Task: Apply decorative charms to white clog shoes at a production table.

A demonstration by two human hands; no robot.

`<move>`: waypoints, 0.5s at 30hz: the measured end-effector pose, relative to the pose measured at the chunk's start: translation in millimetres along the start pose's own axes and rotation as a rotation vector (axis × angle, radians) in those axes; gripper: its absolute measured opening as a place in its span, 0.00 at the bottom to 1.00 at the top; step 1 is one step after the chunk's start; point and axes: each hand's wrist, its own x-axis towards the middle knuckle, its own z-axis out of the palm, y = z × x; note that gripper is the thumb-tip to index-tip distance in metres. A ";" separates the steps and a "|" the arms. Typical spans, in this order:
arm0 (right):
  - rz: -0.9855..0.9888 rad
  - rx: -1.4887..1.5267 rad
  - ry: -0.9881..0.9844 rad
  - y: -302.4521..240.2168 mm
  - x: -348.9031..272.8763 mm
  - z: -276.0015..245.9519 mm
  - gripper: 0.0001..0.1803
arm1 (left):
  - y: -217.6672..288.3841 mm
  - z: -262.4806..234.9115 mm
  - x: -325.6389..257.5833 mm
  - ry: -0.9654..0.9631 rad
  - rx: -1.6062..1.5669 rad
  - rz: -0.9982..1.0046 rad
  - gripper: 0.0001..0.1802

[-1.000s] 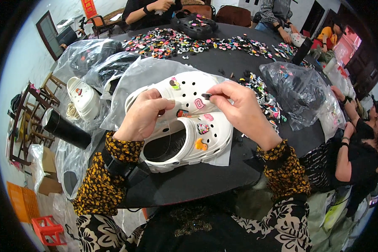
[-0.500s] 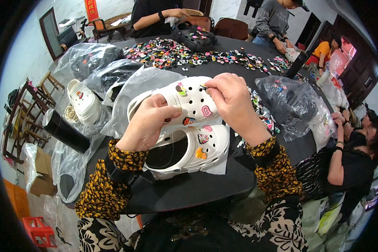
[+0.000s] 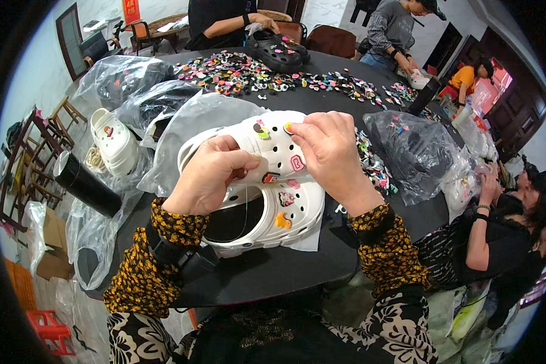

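My left hand [image 3: 207,173] is closed around the side of a white clog [image 3: 272,159], thumb on top, holding it tilted with its holed upper facing me. Between the pinched fingers of my right hand [image 3: 332,159] is a small orange-and-red shoe charm [image 3: 288,128], against the clog's upper at a hole near the far edge. A green-and-brown charm [image 3: 261,130] and a pink one [image 3: 296,163] sit on the same upper. Below it, a second white clog [image 3: 309,225] rests on the table, bearing several charms, among them an orange one [image 3: 282,219].
Loose charms [image 3: 224,71] are strewn across the black table [image 3: 267,291]. Plastic-bagged clogs [image 3: 130,82] lie at the left, near another white clog [image 3: 113,145] and a black cylinder [image 3: 86,185]. A bagged dark clog [image 3: 412,145] is at the right. Co-workers handle clogs around the table.
The charm in my right fingers has turned from edge-on to showing its orange-and-red face at the clog. The whole view has shifted slightly. Across the table, a co-worker's hand has reached the black clog.
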 end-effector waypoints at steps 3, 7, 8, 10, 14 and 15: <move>-0.023 -0.023 0.011 -1.2 0.5 -0.3 0.06 | -2.0 -2.2 2.4 0.006 -0.047 0.003 0.07; -0.016 -0.034 0.004 -1.5 -1.0 -1.5 0.06 | -1.7 -1.6 1.7 0.021 -0.074 0.019 0.06; -0.001 -0.014 0.000 -2.1 -1.8 -1.6 0.07 | 0.4 1.1 -1.5 0.017 -0.034 0.043 0.06; 0.010 0.002 -0.003 -2.4 -2.5 -2.0 0.07 | 1.3 2.5 -3.7 0.010 0.003 0.071 0.06; -0.001 -0.026 -0.016 -1.8 -4.7 -1.8 0.08 | -0.3 7.6 -6.1 -0.006 -0.001 0.126 0.05; -0.012 -0.045 -0.015 -2.9 -4.1 -1.5 0.09 | 0.5 9.1 -8.2 0.000 -0.015 0.145 0.04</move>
